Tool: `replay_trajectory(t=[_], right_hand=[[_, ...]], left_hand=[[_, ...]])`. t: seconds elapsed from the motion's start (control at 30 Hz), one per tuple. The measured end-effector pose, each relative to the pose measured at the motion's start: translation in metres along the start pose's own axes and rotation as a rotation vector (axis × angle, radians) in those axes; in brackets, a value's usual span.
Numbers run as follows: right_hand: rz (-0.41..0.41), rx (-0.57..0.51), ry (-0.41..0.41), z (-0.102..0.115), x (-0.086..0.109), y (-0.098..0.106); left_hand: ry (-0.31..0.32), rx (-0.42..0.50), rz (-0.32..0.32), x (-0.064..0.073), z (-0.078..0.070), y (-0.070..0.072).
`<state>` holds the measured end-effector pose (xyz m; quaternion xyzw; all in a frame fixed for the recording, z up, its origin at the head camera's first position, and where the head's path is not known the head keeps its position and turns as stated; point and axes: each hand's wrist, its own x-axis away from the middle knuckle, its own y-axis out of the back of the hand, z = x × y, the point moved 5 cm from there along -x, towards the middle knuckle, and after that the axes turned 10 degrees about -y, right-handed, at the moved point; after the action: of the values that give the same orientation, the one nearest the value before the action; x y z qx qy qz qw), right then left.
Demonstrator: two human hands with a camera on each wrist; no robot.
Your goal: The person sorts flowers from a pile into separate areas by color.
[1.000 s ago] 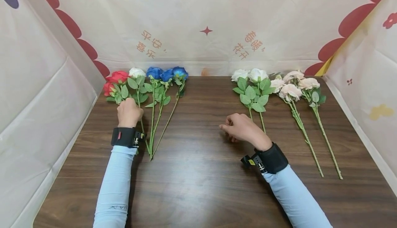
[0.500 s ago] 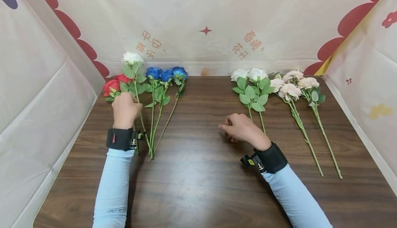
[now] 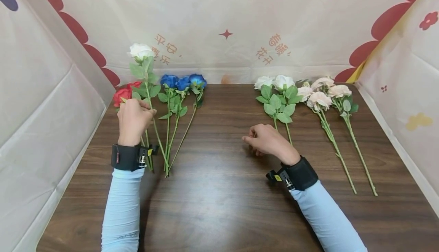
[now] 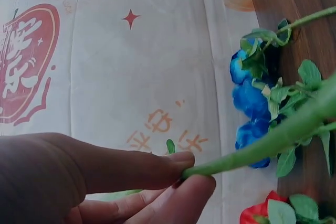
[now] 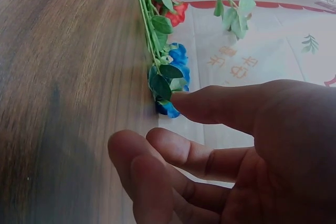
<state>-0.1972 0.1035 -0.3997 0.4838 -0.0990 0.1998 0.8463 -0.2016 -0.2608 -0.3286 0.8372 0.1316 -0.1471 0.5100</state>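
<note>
White rose (image 3: 140,51): tilted, bloom-up beside blue roses (image 3: 183,83), pinched at stem (image 4: 252,151) in left grip (image 3: 133,118); nothing in right grip (image 3: 269,139), thumb (image 5: 220,103) apart from fingers (image 5: 170,148). Best to lift gently, clear of blue roses.

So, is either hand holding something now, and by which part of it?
The left hand pinches a white rose by its green stem, below the leaves; the right hand holds nothing.
</note>
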Motion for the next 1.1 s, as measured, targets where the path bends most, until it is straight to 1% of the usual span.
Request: replay_trajectory(t=[0.1, 0.2, 0.3, 0.47, 0.57, 0.7, 0.83, 0.93, 1.03, 1.1], right_hand=[[-0.006, 0.000, -0.002, 0.001, 0.000, 0.000], [-0.015, 0.002, -0.001, 0.000, 0.001, 0.000], [-0.021, 0.005, 0.003, 0.001, 0.003, -0.001], [-0.006, -0.029, 0.018, 0.006, 0.005, -0.004], [-0.001, -0.054, 0.036, 0.013, 0.007, -0.008], [0.004, -0.098, 0.080, 0.026, 0.011, -0.014], [0.019, -0.205, 0.135, 0.039, 0.015, -0.024], [0.031, -0.293, 0.163, 0.047, 0.018, -0.031], [0.051, -0.367, 0.199, 0.055, 0.020, -0.037], [0.065, -0.407, 0.239, 0.059, 0.022, -0.040]], left_hand=[[0.005, 0.045, 0.051, -0.001, -0.001, -0.006], [-0.005, 0.097, 0.110, -0.002, -0.007, -0.017], [-0.012, 0.193, 0.149, -0.001, -0.017, -0.029], [-0.003, 0.413, 0.218, 0.004, -0.035, -0.047], [-0.007, 0.505, 0.254, 0.007, -0.048, -0.055], [-0.029, 0.573, 0.262, 0.012, -0.064, -0.066], [-0.052, 0.633, 0.260, 0.018, -0.081, -0.077], [-0.064, 0.699, 0.257, 0.023, -0.094, -0.084], [-0.074, 0.757, 0.247, 0.028, -0.105, -0.089], [-0.078, 0.794, 0.237, 0.031, -0.111, -0.090]])
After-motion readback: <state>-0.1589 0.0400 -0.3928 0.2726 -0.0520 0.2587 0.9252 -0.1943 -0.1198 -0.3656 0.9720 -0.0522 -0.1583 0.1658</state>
